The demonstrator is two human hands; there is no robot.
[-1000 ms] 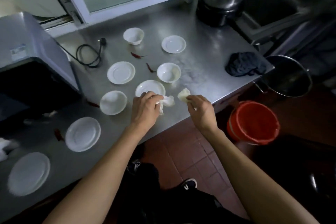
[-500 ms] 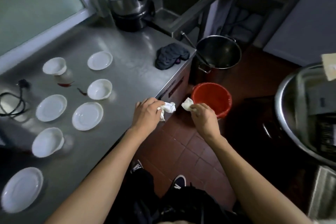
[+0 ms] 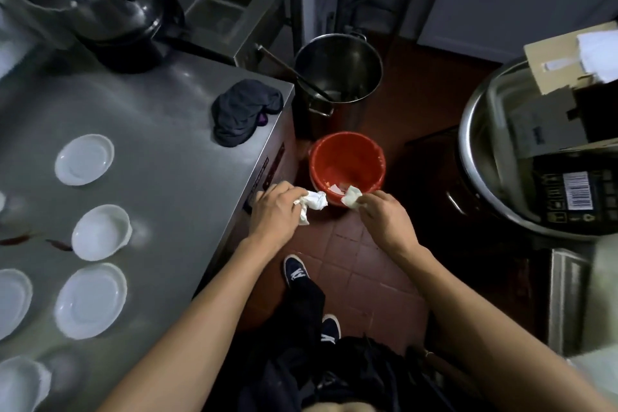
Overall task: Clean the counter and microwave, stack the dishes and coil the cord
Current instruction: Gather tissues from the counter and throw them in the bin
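Head view: both hands' fingers pinch tissue wads over bucket.

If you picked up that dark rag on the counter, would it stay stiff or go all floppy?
Probably floppy: the dark rag lies crumpled in soft folds near the corner of the counter. It looks like cloth, so likely light, and it should droop from the hands. It seems unlikely to roll or break, though pushed along it would probably bunch up rather than slide neatly.

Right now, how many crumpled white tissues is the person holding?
2. One crumpled tissue is in the left hand, at the counter's corner. The other tissue is pinched by the right hand, over the red bucket's near rim.
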